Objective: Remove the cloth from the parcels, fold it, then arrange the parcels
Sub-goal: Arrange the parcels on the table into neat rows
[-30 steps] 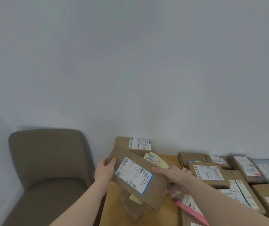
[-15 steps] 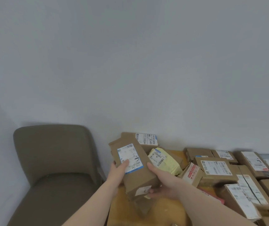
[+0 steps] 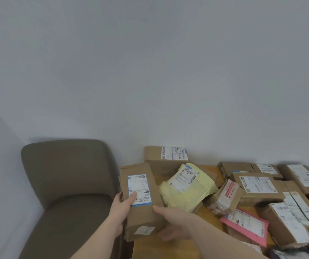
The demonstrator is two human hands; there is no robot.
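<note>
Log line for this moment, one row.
phase: arranging parcels | left hand + right hand: gripping brown parcel | beside: yellow parcel | cloth: not visible

A plain pale wall (image 3: pixel 150 71) rises behind a brown upholstered chair (image 3: pixel 65 184) beside a wooden table (image 3: pixel 168 249).

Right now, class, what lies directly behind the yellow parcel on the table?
Behind the yellow parcel stands a brown box against the wall, its white label facing us. The yellow parcel covers the box's lower front, so what lies between them cannot be seen.
</note>
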